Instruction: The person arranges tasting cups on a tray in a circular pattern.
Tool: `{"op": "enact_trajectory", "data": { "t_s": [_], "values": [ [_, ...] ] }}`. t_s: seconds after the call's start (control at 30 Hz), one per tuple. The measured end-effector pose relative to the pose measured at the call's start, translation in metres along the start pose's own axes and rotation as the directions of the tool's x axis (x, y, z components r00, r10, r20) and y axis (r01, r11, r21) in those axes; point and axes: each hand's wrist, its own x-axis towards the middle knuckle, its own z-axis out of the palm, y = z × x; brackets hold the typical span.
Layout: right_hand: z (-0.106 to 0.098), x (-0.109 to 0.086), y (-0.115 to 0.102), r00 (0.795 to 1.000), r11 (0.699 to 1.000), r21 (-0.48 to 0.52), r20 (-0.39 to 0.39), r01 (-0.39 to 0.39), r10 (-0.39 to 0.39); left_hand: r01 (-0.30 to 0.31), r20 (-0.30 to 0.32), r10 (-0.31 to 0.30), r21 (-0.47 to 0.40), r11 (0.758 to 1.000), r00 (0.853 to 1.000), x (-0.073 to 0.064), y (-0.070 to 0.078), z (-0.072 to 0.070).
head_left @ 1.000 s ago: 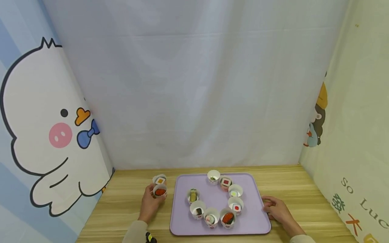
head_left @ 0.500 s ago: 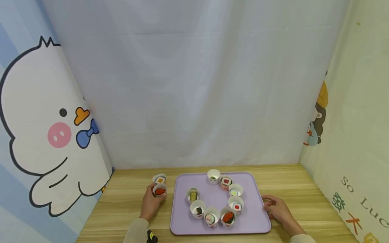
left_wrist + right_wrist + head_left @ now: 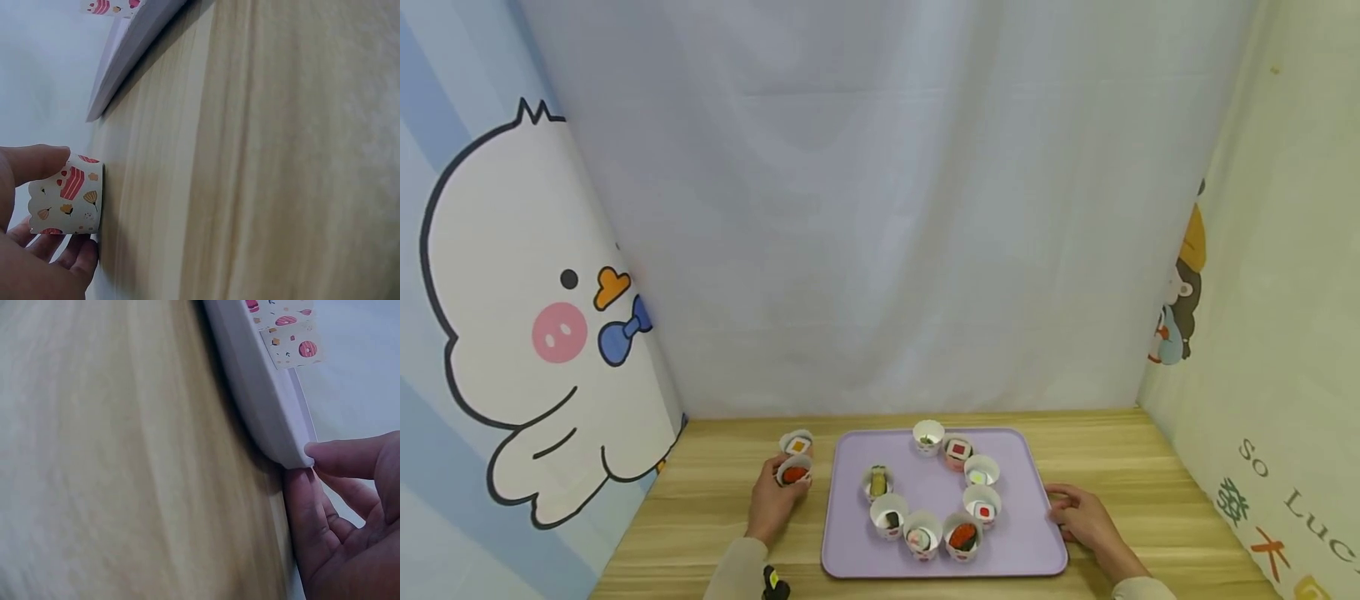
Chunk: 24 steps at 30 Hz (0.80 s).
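Observation:
My left hand [image 3: 775,500] holds a paper baking cup [image 3: 72,194] between thumb and fingers on the table, left of the tray. Cake and flower prints cover its side. Inside it lies a red-topped sushi piece [image 3: 793,474]. Just behind stands another cup with a white piece and orange centre [image 3: 797,447]. At the tray's right edge my right hand [image 3: 1086,518] grips the lilac tray [image 3: 1037,550]; in the right wrist view the thumb [image 3: 325,450] lies over the rim with fingers below it.
Several paper cups with sushi pieces stand in a curve on the tray, among them one with a roe-like red top [image 3: 962,537] and one with a yellow piece [image 3: 878,482]. A pale curtain [image 3: 910,250] hangs behind the wooden table [image 3: 700,483].
Both hands stay where they were, on the cup and the tray edge. Only the head view has shifted slightly.

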Motion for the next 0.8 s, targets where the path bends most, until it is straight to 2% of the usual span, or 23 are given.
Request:
{"op": "enact_trajectory", "data": {
  "t_s": [0.27,0.47,0.63,0.8],
  "values": [
    [0.000,0.000,-0.003,1.000,1.000,-0.012,-0.001,0.006,-0.006,0.014,-0.007,-0.014,-0.027,1.000,1.000,-0.003,0.003,-0.008],
    [-0.001,0.002,-0.001,1.000,1.000,-0.019,-0.004,-0.004,0.004,-0.003,-0.002,0.003,-0.027,1.000,1.000,-0.003,0.009,-0.011],
    [-0.002,0.004,0.000,1.000,1.000,-0.015,-0.008,-0.003,0.003,-0.013,0.014,0.014,-0.062,0.998,1.000,-0.004,0.015,-0.014],
    [-0.001,0.001,-0.001,1.000,1.000,-0.018,-0.007,-0.002,0.002,-0.034,-0.005,0.034,-0.074,0.997,0.999,-0.006,0.023,-0.017]
  ]
}}
